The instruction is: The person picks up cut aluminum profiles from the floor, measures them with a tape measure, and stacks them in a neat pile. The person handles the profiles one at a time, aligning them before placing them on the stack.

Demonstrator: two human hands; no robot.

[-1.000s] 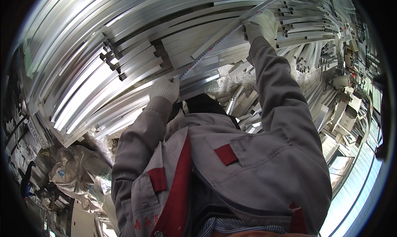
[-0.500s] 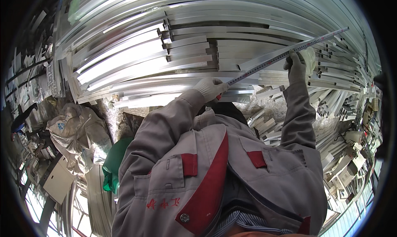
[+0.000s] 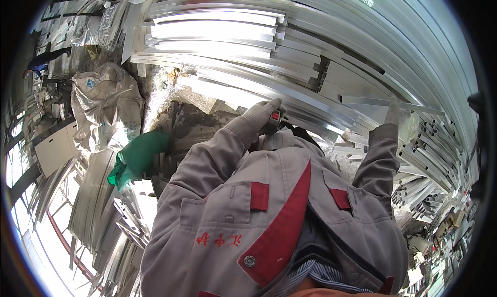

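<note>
Tape measure sat gripped in my far-off left hand near the metal bars. I couldn't tell if my right hand gripped. A bump might've slid them.

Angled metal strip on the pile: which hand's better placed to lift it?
Right, likely: the right hand is at the strip, no tool visible in it, though blur hides its grip. The left hand is farther off, holding the tape measure.
</note>
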